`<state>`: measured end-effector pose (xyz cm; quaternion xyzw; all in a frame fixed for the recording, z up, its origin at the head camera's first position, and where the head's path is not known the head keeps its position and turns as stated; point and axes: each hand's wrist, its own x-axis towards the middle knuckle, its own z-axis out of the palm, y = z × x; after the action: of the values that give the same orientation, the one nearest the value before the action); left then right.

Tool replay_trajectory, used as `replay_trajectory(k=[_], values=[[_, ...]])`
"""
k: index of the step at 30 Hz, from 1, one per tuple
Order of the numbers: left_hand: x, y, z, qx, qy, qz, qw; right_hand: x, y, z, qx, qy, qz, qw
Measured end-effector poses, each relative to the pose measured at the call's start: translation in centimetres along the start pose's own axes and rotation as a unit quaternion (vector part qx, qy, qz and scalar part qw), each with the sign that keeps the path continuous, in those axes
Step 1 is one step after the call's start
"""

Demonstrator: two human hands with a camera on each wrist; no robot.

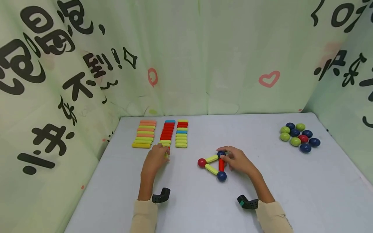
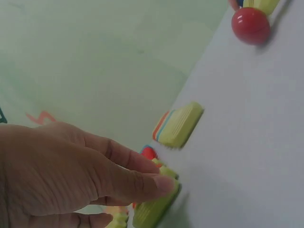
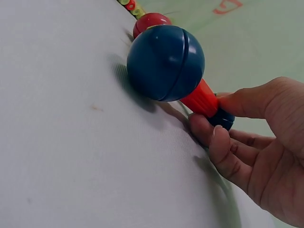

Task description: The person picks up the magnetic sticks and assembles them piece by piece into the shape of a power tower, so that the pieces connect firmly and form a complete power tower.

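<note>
A triangle of rods and balls lies on the table right of the middle. One corner is a red ball (image 1: 202, 162), the near corner a blue ball (image 1: 221, 176). Two yellow-green rods (image 1: 211, 169) and a red rod (image 1: 221, 165) form its sides. My right hand (image 1: 237, 159) pinches the far blue ball (image 1: 221, 154), where the red rod joins it. At the near end of the middle rod row (image 1: 167, 131), my left hand (image 1: 155, 158) holds a yellow-green rod (image 2: 154, 206) between thumb and fingers. The fingers partly hide that rod.
A left row of orange and yellow rods (image 1: 144, 132) and a right row of mixed rods (image 1: 182, 133) flank the middle one. Several blue, green and red balls (image 1: 295, 133) cluster at the far right. A printed curtain (image 1: 218, 64) stands behind the white table (image 1: 247, 129).
</note>
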<state>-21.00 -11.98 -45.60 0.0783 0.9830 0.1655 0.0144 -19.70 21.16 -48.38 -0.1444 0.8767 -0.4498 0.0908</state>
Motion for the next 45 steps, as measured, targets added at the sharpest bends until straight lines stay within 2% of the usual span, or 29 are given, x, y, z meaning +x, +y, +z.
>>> replay_trajectory(k=[4,9,12,15,18,21,25,29,32,39,42,45], values=[[0.0,-1.3,-0.5,-0.015,-0.013,-0.015,0.9997,-0.1,0.0,-0.3,0.013,0.011,0.005,1.000],[0.0,-1.6,-0.6,-0.028,-0.051,-0.013,0.9982,-0.1,0.1,-0.4,0.025,0.014,0.010,1.000],[0.1,-1.5,-0.6,-0.060,-0.081,0.009,0.9949,-0.1,0.3,-0.3,0.033,0.016,0.011,0.999],[0.4,-1.1,-0.1,-0.135,-0.087,0.052,0.9856,0.0,0.3,-0.1,0.047,0.013,0.008,0.999],[0.8,0.1,1.1,-0.221,-0.054,0.097,0.9690,0.1,0.3,0.0,0.060,0.008,0.006,0.998],[1.1,2.1,2.6,-0.280,0.000,0.117,0.9527,0.2,0.2,0.1,0.068,0.007,0.009,0.998],[1.3,4.6,4.4,-0.330,0.058,0.104,0.9364,0.2,0.2,0.1,0.072,0.005,0.015,0.997],[1.1,6.0,5.7,-0.352,0.073,0.088,0.9289,0.2,0.4,0.1,0.073,0.001,0.019,0.997],[0.9,6.4,6.1,-0.349,0.068,0.095,0.9299,0.3,0.5,0.1,0.074,0.000,0.022,0.997],[0.5,7.1,5.5,-0.282,0.068,0.146,0.9458,0.3,0.5,0.1,0.072,-0.002,0.026,0.997],[0.5,7.1,5.3,-0.263,0.069,0.164,0.9482,0.3,0.4,0.0,0.073,-0.005,0.022,0.997],[0.5,6.8,5.3,-0.258,0.066,0.182,0.9465,0.3,0.5,0.1,0.068,-0.009,0.019,0.997]])
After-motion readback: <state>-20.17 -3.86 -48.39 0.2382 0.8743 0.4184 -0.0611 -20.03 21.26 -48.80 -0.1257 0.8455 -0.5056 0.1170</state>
